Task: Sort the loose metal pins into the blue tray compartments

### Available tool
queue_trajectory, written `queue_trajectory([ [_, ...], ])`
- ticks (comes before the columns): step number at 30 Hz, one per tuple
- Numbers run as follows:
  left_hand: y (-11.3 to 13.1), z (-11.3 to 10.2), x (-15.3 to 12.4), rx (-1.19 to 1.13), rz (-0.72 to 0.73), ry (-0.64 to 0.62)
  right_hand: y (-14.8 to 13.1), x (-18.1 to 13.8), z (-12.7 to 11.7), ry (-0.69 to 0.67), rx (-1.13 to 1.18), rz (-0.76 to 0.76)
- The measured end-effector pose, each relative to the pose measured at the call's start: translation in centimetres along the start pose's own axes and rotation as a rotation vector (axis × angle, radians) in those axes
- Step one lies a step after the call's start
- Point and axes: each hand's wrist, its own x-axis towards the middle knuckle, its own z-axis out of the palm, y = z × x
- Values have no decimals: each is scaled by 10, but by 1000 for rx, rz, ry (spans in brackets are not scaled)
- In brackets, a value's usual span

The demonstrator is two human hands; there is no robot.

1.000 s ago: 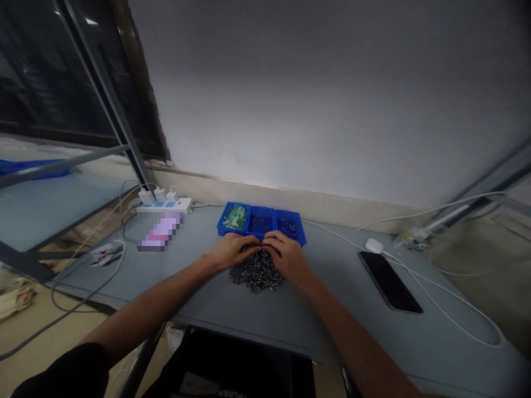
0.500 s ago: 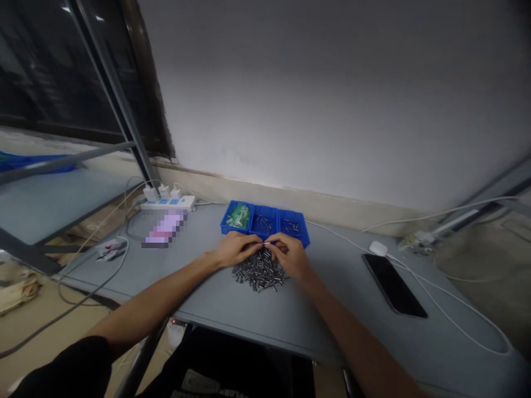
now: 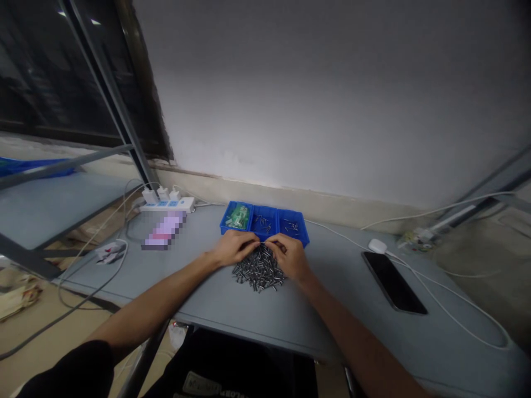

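Note:
My left hand [image 3: 235,248] and my right hand [image 3: 289,256] meet at the fingertips just in front of a blue three-compartment parts bin [image 3: 264,217]. Beneath and nearer me lies a loose pile of small metal pins [image 3: 259,271], partly covered by my fingers. Green circuit boards [image 3: 237,216] fill the bin's left compartment. Small metal pins [image 3: 291,226] lie scattered in its right compartment, and the middle one holds similar pieces. Whether my fingertips pinch a pin is too small to tell.
The grey table [image 3: 332,309] carries a power strip with chargers [image 3: 167,205], a pixelated pink-and-white object [image 3: 164,231], a black phone [image 3: 393,282] and a white earbud case [image 3: 377,246] with white cables. The table's front edge runs below my forearms.
The thin bright pin seen between my fingertips half a second ago no longer shows distinctly. My hands stay together above the pile, and the view has shifted only slightly.

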Motion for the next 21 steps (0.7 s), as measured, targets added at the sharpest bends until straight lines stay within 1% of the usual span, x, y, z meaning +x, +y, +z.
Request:
queue_trajectory([
  [3, -2, -2, 0, 3, -22, 17, 7, 1, -1, 38, 45, 18],
  [7, -1, -2, 0, 10, -26, 10, 10, 0, 1, 34, 21, 0],
  [10, 0, -1, 0, 21, -14, -2, 7, -2, 6, 57, -10, -62],
  [14, 3, 2, -1, 46, 48, -13, 0, -6, 12, 79, -44, -170],
  [17, 5, 3, -1, 59, 94, -20, -3, -6, 14, 69, -70, -189],
  [21, 4, 2, 0, 63, 91, 17, -5, -4, 10, 93, -73, -220],
])
